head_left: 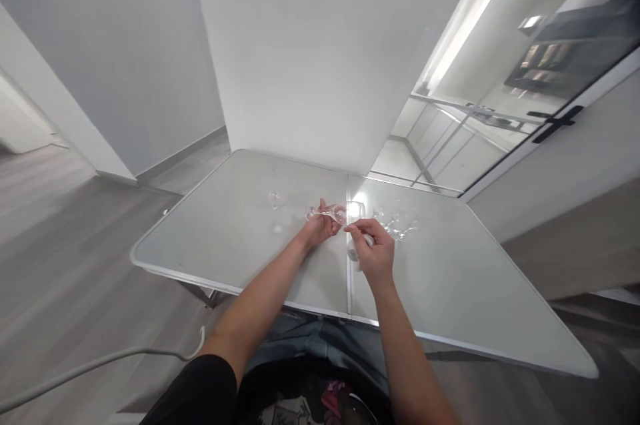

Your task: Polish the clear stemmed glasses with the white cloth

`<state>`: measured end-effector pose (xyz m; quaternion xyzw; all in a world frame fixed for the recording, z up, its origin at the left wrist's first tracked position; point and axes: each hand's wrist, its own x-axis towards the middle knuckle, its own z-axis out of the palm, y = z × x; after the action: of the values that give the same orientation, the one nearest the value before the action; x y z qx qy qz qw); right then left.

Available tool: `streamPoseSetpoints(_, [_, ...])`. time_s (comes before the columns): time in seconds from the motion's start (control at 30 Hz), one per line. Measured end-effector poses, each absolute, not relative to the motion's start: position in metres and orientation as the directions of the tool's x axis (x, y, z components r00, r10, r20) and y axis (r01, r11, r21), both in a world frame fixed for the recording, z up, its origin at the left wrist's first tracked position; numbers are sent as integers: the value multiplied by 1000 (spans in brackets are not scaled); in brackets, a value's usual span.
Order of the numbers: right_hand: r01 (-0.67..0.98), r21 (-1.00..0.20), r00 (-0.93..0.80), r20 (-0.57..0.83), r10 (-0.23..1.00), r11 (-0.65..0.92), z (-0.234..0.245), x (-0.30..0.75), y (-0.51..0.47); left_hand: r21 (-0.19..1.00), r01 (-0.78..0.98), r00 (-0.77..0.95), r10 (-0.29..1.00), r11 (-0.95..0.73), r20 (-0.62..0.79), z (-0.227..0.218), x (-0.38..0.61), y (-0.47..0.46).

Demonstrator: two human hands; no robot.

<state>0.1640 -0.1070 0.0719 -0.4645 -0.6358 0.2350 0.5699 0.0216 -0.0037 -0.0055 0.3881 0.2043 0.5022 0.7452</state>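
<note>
My left hand [323, 228] is curled, palm up, around a clear, shiny stemmed piece [327, 213] that lies across its fingers. It looks like glass or clear plastic; its exact kind is hard to make out. Close beside it, the thumb and forefinger of my right hand [374, 250] are pinched together near the piece's right end. A white, round, roll-like thing [353, 251] shows under my right hand, apparently held by the curled fingers. Behind the hands, a clear box-like thing [356, 209] stands in the glare.
Several more clear pieces [397, 228] lie right of my hands, and another clear piece [275, 199] lies to the left. The pale folding table [215, 225] has a seam down its middle. A white wall [305, 65] rises behind it, with a glazed door [500, 125] at right.
</note>
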Motion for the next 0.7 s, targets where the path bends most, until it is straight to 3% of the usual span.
streamPoseSetpoints(0.13, [230, -900, 227, 419, 879, 370, 60, 195, -109, 778, -597, 538, 817, 197, 207, 1, 16, -12])
streamPoseSetpoints(0.3, [171, -921, 253, 385, 887, 351, 52, 204, -102, 768, -574, 665, 708, 283, 236, 2, 10, -16])
streamPoseSetpoints(0.4, [183, -920, 223, 382, 897, 346, 51, 205, -100, 738, -602, 661, 710, 306, 245, 1, 8, -14])
streamPoseSetpoints(0.53, [63, -942, 283, 333, 900, 329, 47, 199, -99, 710, -656, 583, 769, 255, 263, -2, 12, -14])
streamPoseSetpoints(0.7, [-16, -952, 180, 299, 937, 307, 37, 183, -95, 759, -604, 595, 771, 243, 227, -6, 20, -17])
